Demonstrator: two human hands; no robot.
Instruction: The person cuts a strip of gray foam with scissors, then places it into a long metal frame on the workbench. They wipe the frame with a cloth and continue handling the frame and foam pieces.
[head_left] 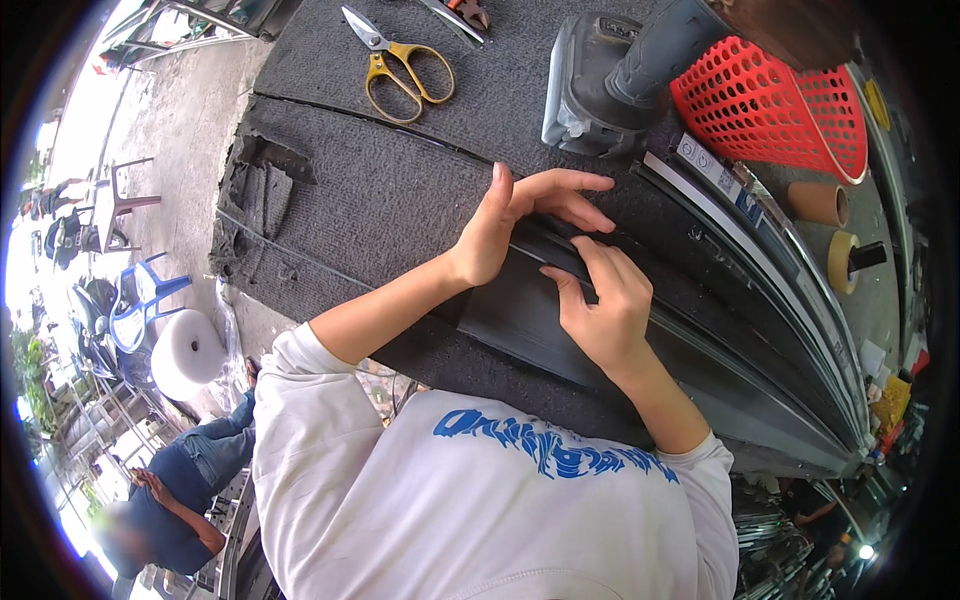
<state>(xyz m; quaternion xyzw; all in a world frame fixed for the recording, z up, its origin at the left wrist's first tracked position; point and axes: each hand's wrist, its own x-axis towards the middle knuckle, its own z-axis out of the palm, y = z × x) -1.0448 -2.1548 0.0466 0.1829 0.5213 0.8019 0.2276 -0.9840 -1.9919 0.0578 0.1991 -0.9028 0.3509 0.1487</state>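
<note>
A long dark metal profile [520, 310] lies across the carpeted bench, its grooved edge running away to the right. My right hand [612, 305] is closed in a pinch at that edge, with thumb and fingers on a thin black strip [548, 246]. My left hand [492, 222] is open beside it, thumb raised and fingers stretched out over the strip. What lies under the left fingers is partly hidden. A thin black cord-like length [420, 133] crosses the carpet toward the left hand. Beyond it rest scissors with yellow handles [402, 72].
A grey cordless power tool [600, 90] stands at the far side, next to a red perforated basket [770, 105]. More long profiles [770, 260] curve along the right, with tape rolls [842, 262] past them. A person [185, 475] is at the lower left, near a blue chair [140, 300].
</note>
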